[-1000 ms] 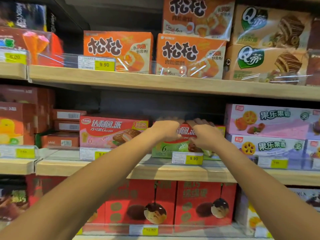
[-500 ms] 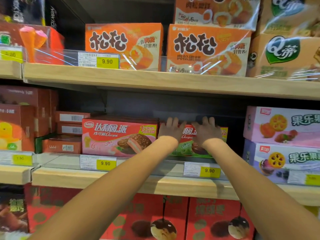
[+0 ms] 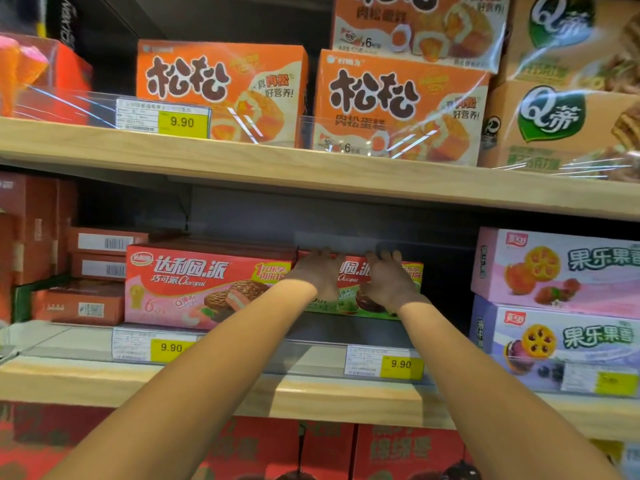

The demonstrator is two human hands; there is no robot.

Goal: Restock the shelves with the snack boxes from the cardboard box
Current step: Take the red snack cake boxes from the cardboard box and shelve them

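A red-and-green Chocopai snack box (image 3: 410, 277) stands on the middle wooden shelf (image 3: 311, 393), set back from the front edge. My left hand (image 3: 320, 273) and my right hand (image 3: 389, 280) lie flat against its front face with straight fingers pointing up, touching its top edge. A matching red-and-pink Chocopai box (image 3: 207, 285) stands just left of it, closer to the shelf front. The cardboard box is out of view.
Orange cake boxes (image 3: 221, 91) and tan Q boxes (image 3: 568, 123) fill the upper shelf. Pink and purple fruit-cookie boxes (image 3: 561, 271) stack on the right. Small orange boxes (image 3: 93, 268) stack at the left. Clear price-tag rails line the shelf fronts; red boxes (image 3: 408, 452) sit below.
My hands went from gripping the red-and-green box at the shelf front to pressing flat on its face. The box slid deeper into the shelf. The camera moved closer.
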